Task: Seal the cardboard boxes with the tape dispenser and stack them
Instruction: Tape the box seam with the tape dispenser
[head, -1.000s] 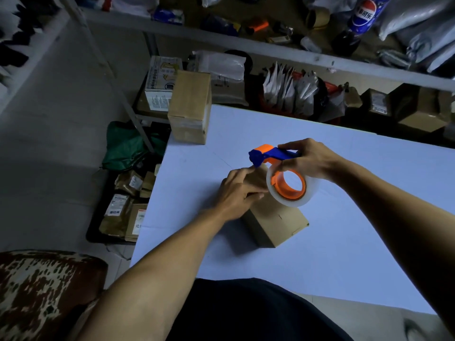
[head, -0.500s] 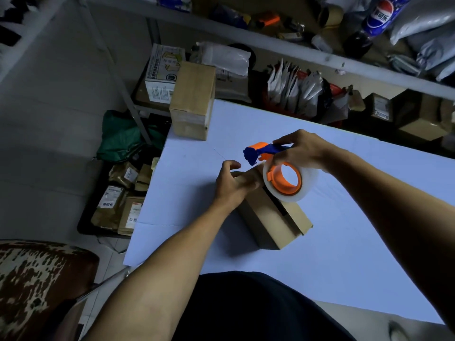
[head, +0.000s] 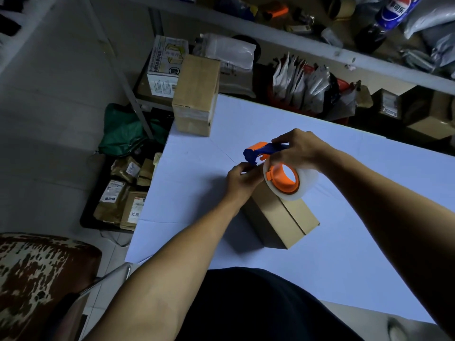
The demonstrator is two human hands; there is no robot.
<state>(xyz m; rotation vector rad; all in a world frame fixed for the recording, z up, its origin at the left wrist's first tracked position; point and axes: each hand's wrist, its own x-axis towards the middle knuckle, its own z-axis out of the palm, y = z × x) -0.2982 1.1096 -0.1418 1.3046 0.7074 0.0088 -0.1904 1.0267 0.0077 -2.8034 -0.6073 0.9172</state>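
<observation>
Both bare forearms reach forward from the seated body and converge over the cardboard box (head: 280,212). The left hand (head: 240,180) sits at the box's far left end, knuckles up, its fingers curled in and pinching at something small just under the nose of the tape dispenser (head: 275,168); what it pinches is too small to make out. The right hand (head: 298,150) hovers above the box's far end, wrist bent downward, fingers and thumb wrapped round the dispenser's blue handle. The right forearm comes in from the box's right side, the left from its near side.
</observation>
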